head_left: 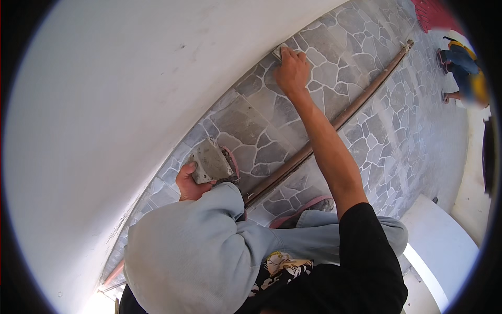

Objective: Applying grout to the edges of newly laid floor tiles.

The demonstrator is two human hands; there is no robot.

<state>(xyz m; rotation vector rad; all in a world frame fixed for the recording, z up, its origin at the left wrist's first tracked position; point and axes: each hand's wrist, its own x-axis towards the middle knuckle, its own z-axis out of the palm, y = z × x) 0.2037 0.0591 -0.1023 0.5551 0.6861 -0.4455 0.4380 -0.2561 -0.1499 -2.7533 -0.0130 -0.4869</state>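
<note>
The left hand [192,183] clasps a rough grey slab [210,162] beside the knee [228,194]; the right hand [294,70] pinches a small flat piece [278,52] where white wall [130,78] meets crazy-paved stone floor [324,44].

A pole [365,94] lies on the flagstone floor [324,44], right of the wall [115,94] and left of another person [463,63].

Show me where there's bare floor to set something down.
One patch of patterned floor lies between the white wall, the brown pole, the left hand and right hand. Another lies beyond the pole, towards the other person. It's crowded where grey slab, pink-edged shoe, knee and pole meet.
</note>
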